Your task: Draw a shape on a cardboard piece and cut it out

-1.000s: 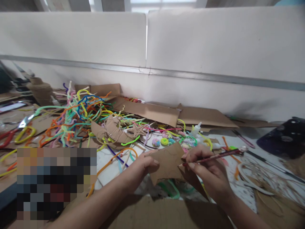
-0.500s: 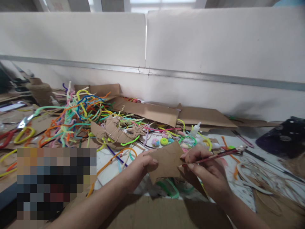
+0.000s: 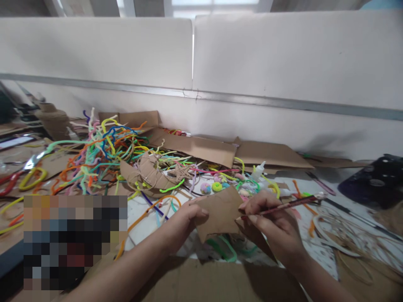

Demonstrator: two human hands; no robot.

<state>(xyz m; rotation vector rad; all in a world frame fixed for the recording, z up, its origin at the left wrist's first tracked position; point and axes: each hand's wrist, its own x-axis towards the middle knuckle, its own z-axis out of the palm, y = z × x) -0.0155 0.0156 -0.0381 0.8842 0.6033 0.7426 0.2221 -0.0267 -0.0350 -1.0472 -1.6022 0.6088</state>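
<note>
My left hand [image 3: 185,224] grips the left edge of a small piece of cardboard [image 3: 220,212], its thumb on top and its other fingers hidden underneath. Between the thumb and fingers of my right hand [image 3: 272,224] is a dark red pencil [image 3: 286,205], slanting up to the right. The pencil's sharpened tip is at the right part of the cardboard. Below my right hand hangs a darker flap of cardboard; whether it belongs to the same piece I cannot tell. Just behind the cardboard lie fuzzy pastel rings, among them a yellow-green ring [image 3: 217,186].
A heap of coloured pipe cleaners [image 3: 94,155] spreads on the left, near yellow-handled scissors [image 3: 33,178]. A cardboard crescent [image 3: 154,172] and a twine star [image 3: 179,172] lie mid-table. Behind stand a glue bottle [image 3: 258,170] and white panels [image 3: 283,58]. Coiled cord [image 3: 333,235] lies right.
Both hands, the cardboard and the pencil stay almost where they were. Only a very slight shift of the pencil and of the view shows.
</note>
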